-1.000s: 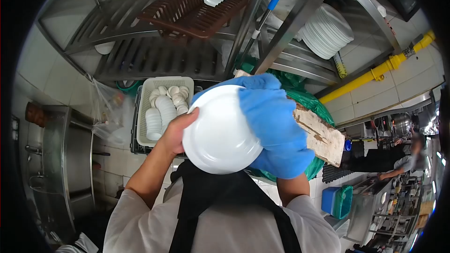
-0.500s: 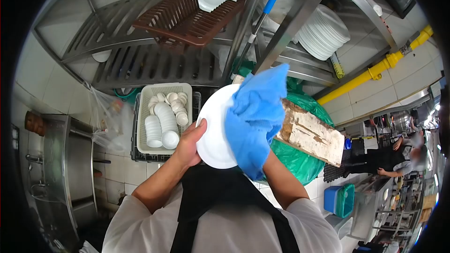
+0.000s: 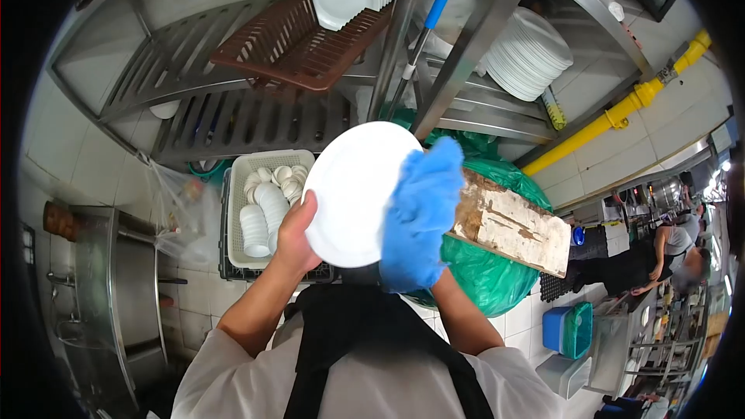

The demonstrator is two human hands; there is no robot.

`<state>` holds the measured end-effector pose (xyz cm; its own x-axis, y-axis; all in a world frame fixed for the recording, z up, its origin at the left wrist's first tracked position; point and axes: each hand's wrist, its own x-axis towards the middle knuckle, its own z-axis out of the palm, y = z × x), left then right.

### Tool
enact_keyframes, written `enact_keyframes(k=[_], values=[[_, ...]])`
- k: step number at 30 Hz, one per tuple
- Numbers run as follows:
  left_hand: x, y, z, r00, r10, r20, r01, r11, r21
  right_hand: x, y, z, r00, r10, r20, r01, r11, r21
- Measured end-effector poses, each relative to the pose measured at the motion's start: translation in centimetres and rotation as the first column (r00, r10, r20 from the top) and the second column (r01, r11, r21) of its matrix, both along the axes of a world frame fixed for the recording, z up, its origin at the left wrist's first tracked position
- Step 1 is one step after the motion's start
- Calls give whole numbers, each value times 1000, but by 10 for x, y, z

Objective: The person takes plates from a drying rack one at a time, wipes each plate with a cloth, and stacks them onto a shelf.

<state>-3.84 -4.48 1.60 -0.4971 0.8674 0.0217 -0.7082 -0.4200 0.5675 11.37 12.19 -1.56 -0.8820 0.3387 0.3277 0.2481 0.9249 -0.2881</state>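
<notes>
Plate (image 3: 353, 194): being held by left fingers (image 3: 309, 207).
Cloth (image 3: 421, 217): right fingers being hidden, grip unclear.
Wiping: seemingly underway, unfinished.

Plate (image 3: 349, 194) between left hand (image 3: 296, 234) and cloth (image 3: 423, 217), basket (image 3: 234, 194) left, board (image 3: 518, 223) right

Forearms (image 3: 264, 302) reach forward, left hand (image 3: 295, 239) gripping, thumb (image 3: 309, 206) uppermost, right hand hidden.

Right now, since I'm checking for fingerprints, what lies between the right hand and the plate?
In the head view, a blue cloth lies between the plate and the right hand, which it hides.
</notes>
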Motion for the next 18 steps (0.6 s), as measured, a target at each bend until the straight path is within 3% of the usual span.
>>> enact_keyframes(k=[3, 6, 7, 8, 9, 10, 11, 12, 14, 16, 17, 18], values=[[-3, -15, -5, 993, -110, 41, 111, 994, -13, 29, 33, -11, 990, -141, -21, 139, 987, -84], [-23, -15, -19, 949, -314, 24, 315, 948, -50, 48, 38, 12, 970, -194, -149, 136, 934, -330], [-24, -9, -20, 942, -335, 10, 335, 941, -42, 48, 34, 26, 956, -160, -246, 44, 908, -417], [-24, -2, -18, 942, -317, -109, 289, 933, -215, 43, 25, 49, 931, -91, -354, -82, 891, -446], [-24, 3, -16, 923, -310, -227, 211, 903, -375, 35, 20, 68, 867, 137, -479, -325, 884, -336], [-16, 11, -15, 919, -318, -235, 218, 904, -368, 28, 7, 80, 894, 45, -445, -369, 637, -677], [-3, 20, -13, 891, -187, -413, 38, 938, -344, 23, -4, 85, 925, -17, -379, -361, 269, -893], [7, 26, -11, 818, -51, -574, -142, 948, -287, 26, -11, 76, 923, -18, -384, -365, 274, -890], [18, 25, -3, 822, -120, -557, -56, 956, -288, 38, -29, 37, 965, -74, -250, -260, -169, -951], [33, 26, 3, 758, 196, -622, -265, 964, -19, 46, -37, 11, 994, -57, -97, -112, -584, -804], [32, 22, -16, 717, 232, -657, -340, 940, -39, 52, -39, 18, 994, -54, -92, -106, -587, -803], [33, 22, -15, 719, 234, -655, -345, 938, -44, 63, -40, 32, 1000, 3, -6, -4, -474, -880]])
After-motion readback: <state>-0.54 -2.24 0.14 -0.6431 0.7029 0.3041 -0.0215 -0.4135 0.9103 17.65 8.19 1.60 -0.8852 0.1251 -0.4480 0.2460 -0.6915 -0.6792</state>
